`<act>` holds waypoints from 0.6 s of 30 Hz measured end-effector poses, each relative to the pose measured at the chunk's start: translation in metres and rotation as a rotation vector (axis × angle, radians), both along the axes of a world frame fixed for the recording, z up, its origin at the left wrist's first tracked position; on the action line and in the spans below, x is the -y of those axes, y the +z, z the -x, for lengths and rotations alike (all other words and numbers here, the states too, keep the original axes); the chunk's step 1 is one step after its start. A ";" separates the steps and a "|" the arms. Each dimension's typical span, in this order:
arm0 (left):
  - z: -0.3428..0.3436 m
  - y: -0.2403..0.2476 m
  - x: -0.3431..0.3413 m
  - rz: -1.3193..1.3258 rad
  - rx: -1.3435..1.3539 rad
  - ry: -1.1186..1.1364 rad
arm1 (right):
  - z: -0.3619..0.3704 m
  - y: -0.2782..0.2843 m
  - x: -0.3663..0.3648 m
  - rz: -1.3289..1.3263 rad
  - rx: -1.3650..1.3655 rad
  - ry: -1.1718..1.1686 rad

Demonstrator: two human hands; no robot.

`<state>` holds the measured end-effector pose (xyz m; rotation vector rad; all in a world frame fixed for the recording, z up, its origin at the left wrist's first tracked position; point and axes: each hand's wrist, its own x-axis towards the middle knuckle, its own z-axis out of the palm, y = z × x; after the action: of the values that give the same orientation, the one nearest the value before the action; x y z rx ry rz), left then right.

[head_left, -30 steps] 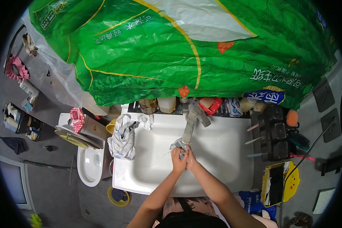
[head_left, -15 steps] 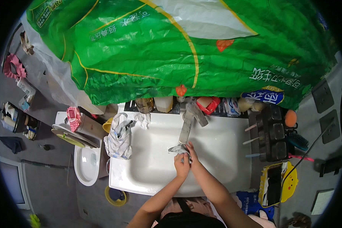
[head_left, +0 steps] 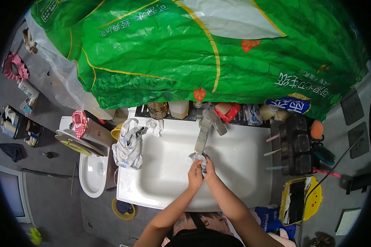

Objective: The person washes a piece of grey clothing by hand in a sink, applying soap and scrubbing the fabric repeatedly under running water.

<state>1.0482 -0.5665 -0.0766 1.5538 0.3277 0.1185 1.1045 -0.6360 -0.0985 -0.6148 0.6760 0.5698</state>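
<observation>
We have a cloth (head_left: 200,157) over the sink (head_left: 173,152) at the tip of the faucet (head_left: 203,139), a fabric bundle (head_left: 129,148) on the sink's left side, a toilet (head_left: 94,181) farther left, 2 containers (head_left: 179,110) behind, and a hairbrush (head_left: 323,154) to the right.

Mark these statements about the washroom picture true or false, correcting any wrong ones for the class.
1. The left hand and right hand hold a small cloth over the sink. True.
2. The toilet stands right of the sink. False: the toilet is to its left.
3. A red dish sits right of the tap. True.
4. The hairbrush lies inside the sink. False: the hairbrush is to its right.
</observation>
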 end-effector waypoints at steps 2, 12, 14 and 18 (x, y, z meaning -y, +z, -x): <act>0.006 0.024 0.017 -0.161 0.061 -0.025 | -0.012 -0.023 0.014 0.007 0.074 0.052; -0.037 -0.020 -0.041 0.501 -0.237 0.193 | 0.019 0.029 -0.022 0.005 0.064 0.060; -0.035 -0.021 -0.039 0.544 -0.167 0.288 | 0.018 0.032 -0.024 -0.028 0.019 0.028; -0.024 -0.022 -0.023 0.811 -0.109 0.462 | -0.003 0.021 -0.015 -0.131 0.116 -0.013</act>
<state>1.0718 -0.5433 -0.0986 0.6646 0.7174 0.2280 1.1076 -0.6205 -0.0776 -0.5166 0.5289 0.5571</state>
